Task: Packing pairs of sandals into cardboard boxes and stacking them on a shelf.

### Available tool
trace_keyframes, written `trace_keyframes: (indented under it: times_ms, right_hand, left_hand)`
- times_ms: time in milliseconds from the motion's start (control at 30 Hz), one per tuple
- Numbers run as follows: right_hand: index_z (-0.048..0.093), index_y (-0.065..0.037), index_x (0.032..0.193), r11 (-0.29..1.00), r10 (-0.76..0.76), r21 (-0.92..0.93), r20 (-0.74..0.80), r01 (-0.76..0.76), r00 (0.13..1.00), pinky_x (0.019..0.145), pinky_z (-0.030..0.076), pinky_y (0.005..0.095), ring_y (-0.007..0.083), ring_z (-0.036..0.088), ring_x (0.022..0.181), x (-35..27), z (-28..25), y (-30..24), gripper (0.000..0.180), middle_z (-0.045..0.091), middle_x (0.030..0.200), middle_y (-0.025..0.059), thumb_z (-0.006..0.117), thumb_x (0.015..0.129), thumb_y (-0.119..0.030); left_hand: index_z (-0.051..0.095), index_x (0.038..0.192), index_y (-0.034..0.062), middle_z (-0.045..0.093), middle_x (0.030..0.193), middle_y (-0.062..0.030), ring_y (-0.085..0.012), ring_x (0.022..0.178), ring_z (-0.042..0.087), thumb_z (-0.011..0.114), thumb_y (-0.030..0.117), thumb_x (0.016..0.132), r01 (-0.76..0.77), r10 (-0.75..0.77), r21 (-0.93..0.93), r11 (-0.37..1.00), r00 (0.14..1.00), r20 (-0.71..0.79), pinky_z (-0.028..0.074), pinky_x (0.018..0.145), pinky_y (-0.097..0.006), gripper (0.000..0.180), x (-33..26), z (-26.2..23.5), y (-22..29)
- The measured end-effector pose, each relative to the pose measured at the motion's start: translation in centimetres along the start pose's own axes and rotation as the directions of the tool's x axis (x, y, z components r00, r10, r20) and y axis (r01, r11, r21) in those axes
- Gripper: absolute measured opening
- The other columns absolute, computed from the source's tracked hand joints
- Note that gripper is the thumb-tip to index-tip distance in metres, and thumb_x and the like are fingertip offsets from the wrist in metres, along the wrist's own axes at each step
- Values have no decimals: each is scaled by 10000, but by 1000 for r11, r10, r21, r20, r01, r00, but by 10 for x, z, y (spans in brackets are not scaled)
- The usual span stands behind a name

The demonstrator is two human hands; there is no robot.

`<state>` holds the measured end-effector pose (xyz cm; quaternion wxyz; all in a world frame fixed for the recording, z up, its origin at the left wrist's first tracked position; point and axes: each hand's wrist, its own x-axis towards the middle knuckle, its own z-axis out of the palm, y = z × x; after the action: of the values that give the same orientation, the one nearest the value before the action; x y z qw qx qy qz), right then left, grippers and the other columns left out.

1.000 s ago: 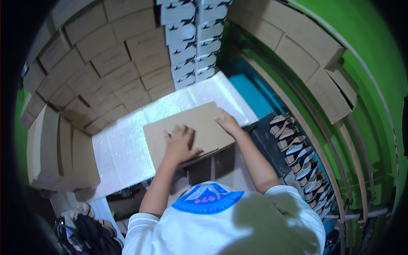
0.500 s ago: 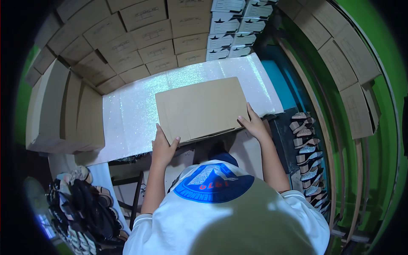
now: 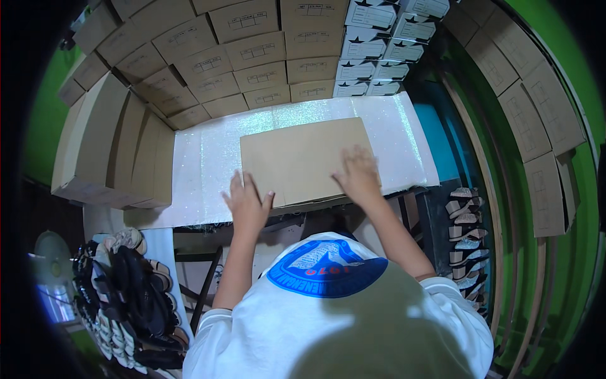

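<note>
A plain brown cardboard box (image 3: 293,155) lies on the glittery white table cover (image 3: 205,164), at its front edge. My left hand (image 3: 248,201) is at the box's front left corner, fingers apart, with fingertips against its left side and top edge. Over the right part of the box's top is my right hand (image 3: 358,174), palm down and fingers spread, slightly blurred. Neither hand is closed round anything. What is in the box, if anything, is hidden.
Stacked brown boxes (image 3: 255,50) and white boxes with black stars (image 3: 366,47) line the table's back. Larger boxes (image 3: 136,155) stand at its left end. Shoes hang or lie at lower left (image 3: 129,284) and on the right (image 3: 467,246). More boxes (image 3: 536,120) sit far right.
My right hand has gone from the box's right edge onto its top, with fingers spreading. My left hand has loosened at the left corner. The whole view has shifted slightly.
</note>
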<state>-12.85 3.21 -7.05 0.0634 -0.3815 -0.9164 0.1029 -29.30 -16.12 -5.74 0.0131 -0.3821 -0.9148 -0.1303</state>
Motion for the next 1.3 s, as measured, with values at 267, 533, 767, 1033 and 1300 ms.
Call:
trace_keyframes:
  times_ms: [267,533,767,1033,1300]
  right_hand:
    - [328,-246,1359,954,-299,42,71,296,952,1057,131,522,354,185,1327,15,30,-44,560,221,1439,141,426,862,-485]
    - [293,-70,1364,935,351,55,-2,-350,936,1040,214,492,359,286,1285,18,-7,32,728,256,1400,231,540,811,-474]
    - [288,1,1323,611,126,767,153,-198,980,961,362,368,312,443,1176,21,7,65,743,445,1261,231,693,742,-225]
    - [187,-45,1299,290,208,957,-59,-4,976,930,396,331,234,471,1113,9,30,68,734,449,1202,149,632,720,29]
    - [236,-48,1329,264,180,962,16,-64,984,970,364,371,252,386,1208,4,34,74,722,385,1283,165,649,738,-3]
  left_hand:
    - [336,1352,121,280,1409,-157,-330,1301,254,470,436,845,-300,299,15,954,953,56,182,1044,-509,612,27,42,21]
    - [306,1324,-37,366,1308,-287,-328,1230,381,595,395,804,174,-164,-332,927,985,57,312,1001,-392,735,37,27,-34]
    - [403,1236,-55,550,1128,-180,-208,1037,531,609,204,824,232,-59,-822,520,970,236,401,900,-314,529,37,37,-49]
    - [373,1188,-30,525,1112,-170,-231,1041,528,681,77,724,79,-201,-894,440,979,-12,415,895,-320,567,21,85,-59]
    - [335,1258,-19,488,1186,-164,-237,1137,471,665,42,745,67,-71,-853,517,997,35,366,977,-342,614,27,53,-50]
